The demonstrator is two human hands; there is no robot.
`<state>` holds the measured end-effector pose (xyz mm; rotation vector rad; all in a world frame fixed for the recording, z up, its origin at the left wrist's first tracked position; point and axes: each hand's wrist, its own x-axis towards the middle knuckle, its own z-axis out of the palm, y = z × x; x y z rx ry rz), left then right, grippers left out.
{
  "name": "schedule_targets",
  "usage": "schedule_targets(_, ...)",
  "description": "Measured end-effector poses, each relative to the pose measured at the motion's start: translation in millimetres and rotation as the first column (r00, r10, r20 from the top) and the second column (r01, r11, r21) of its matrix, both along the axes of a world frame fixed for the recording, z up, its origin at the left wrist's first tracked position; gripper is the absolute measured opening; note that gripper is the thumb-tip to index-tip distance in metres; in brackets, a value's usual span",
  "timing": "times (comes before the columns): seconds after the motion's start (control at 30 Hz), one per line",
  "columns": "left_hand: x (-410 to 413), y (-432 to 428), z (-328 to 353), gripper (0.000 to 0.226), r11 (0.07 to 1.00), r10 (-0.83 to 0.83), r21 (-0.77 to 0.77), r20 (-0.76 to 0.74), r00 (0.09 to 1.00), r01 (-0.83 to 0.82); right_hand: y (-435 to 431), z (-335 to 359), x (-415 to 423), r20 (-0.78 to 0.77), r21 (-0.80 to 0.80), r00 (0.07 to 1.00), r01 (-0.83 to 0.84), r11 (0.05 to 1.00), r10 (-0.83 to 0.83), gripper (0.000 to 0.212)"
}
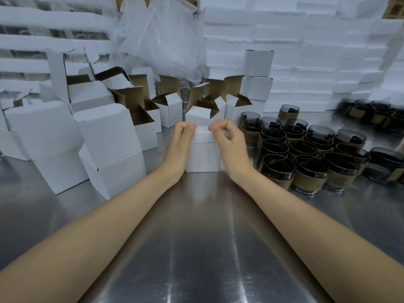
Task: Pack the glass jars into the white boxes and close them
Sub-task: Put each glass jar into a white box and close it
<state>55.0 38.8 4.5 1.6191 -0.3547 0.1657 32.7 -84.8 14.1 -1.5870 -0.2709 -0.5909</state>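
Both hands, left hand (182,136) and right hand (227,136), pinch the white box (202,156) top corners, closing step underway; next likely: press the lid flush, set the box aside left, fetch a jar (278,169) at right.

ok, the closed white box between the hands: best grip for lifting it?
Take the white box by its flat left and right walls, from above. It stands upright, lid shut, with the left hand and right hand already flanking it; jars crowd the right.
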Motion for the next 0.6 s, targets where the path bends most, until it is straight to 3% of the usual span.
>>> schedule_targets(0.1,-2,0,5,0.012,1.000,-0.016,-0.009,-0.042,0.999,0.015,3,-1,1,-0.039,0.009,0.999,-0.001,1.000,0.002,0.025)
schedule_targets(0.3,-3,4,-5,0.030,0.998,-0.010,0.068,0.091,0.996,0.004,-2,-5,-1,0.030,-0.095,1.000,0.001,0.996,0.002,0.013)
schedule_targets(0.6,-1,2,-4,0.030,0.997,-0.018,0.072,0.112,0.994,0.010,-3,-4,-1,0.053,-0.178,0.998,0.023,0.984,-0.014,0.009)
